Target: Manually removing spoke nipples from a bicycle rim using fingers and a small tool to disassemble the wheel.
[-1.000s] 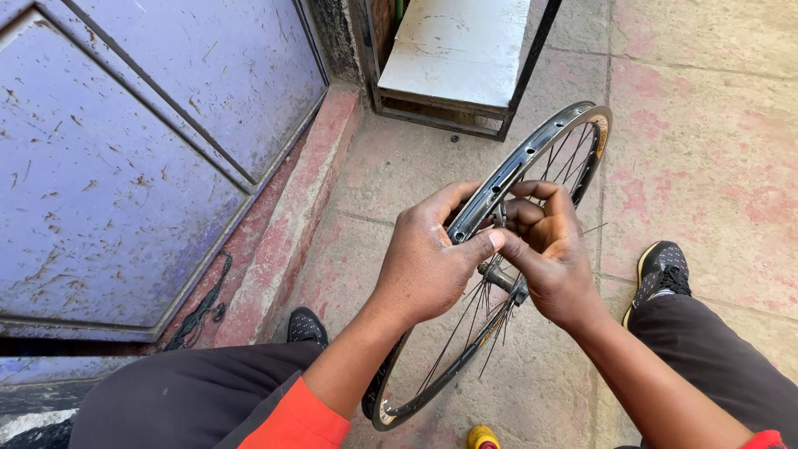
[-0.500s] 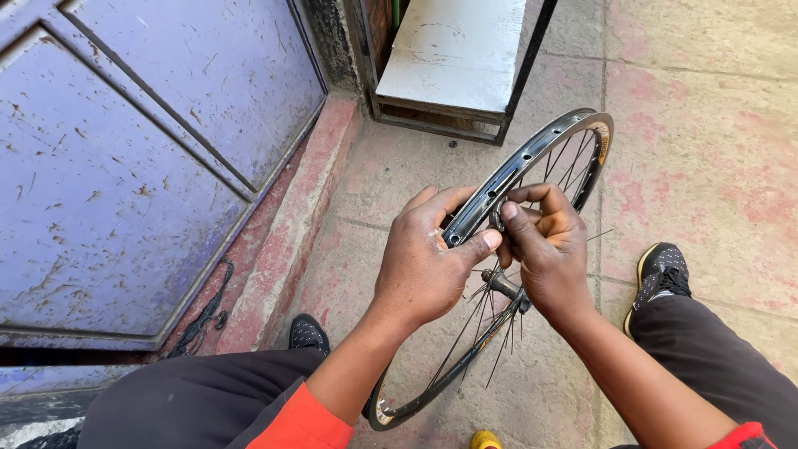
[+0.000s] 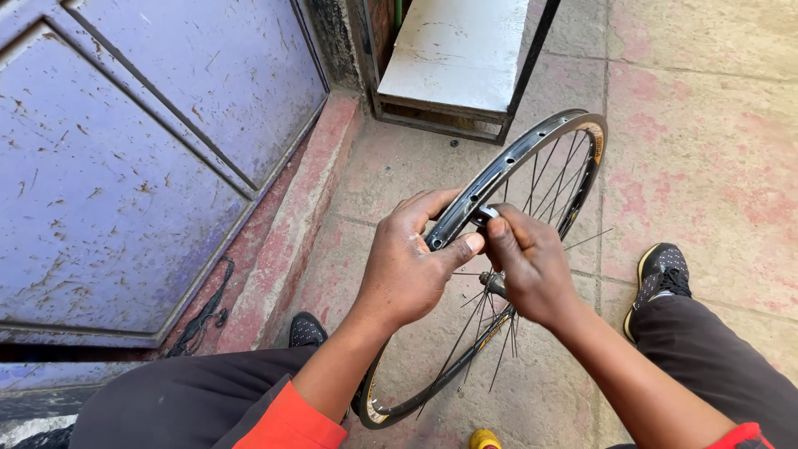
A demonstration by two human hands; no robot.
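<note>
Both hands are on the rim, so here's how it sits in the head view, the only one there is. Left hand (image 3: 407,270) is wrapped around the bare bicycle wheel (image 3: 532,166), thumb lying across the near face and the fingers curled over the outer edge, so that hand is clamped on it. Right hand (image 3: 532,270) is just beside it on the inner side, fingertips pinched together on a small metal piece (image 3: 485,214) sitting at the rim bed. Can't tell exactly what that piece is, too small; it could be a spoke nipple or a little tool.

The relation that matters: the wheel stands upright between the knees, its plane running from bottom-left near the person up and away to top-right. The held spot is on the upper-left arc, the hub (image 3: 492,284) sits just below and behind the right hand, and loose spokes (image 3: 582,243) fan out from it, some not reaching the rim. Both hands are about equally near the work spot, with the left one steadying and the right one on the small part.

Around it: a blue metal door (image 3: 133,150) to the left, a white bench (image 3: 457,50) ahead, a black shoe (image 3: 661,274) on pinkish paving (image 3: 706,150).
</note>
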